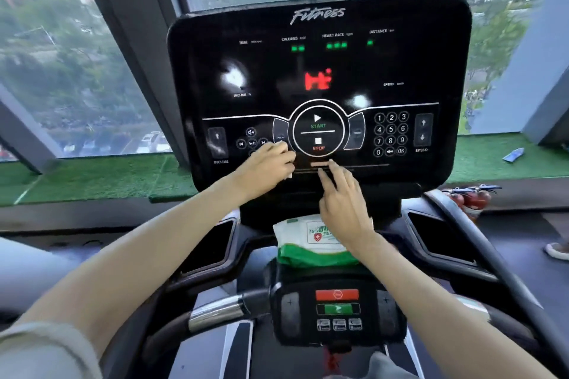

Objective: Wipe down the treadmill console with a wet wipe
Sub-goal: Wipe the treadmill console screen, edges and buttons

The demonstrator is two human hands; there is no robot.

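The black treadmill console (320, 71) stands in front of me, lit, with START and STOP in its centre. My left hand (268, 166) is curled against the console's lower left, by the media buttons. A small white edge of a wet wipe (290, 175) shows under its fingers. My right hand (341, 197) holds nothing; its fingers are stretched out, the tips touching the console's bottom strip below STOP. A green and white pack of wet wipes (304, 243) lies on the ledge under the console, partly behind my right wrist.
A lower control pod (337, 308) with red and green buttons sits between the handlebars (215, 314). Cup recesses (209, 246) flank the pack. Green turf (92, 181) and windows lie behind. Red extinguishers (471, 200) and someone's shoe (557, 251) are at right.
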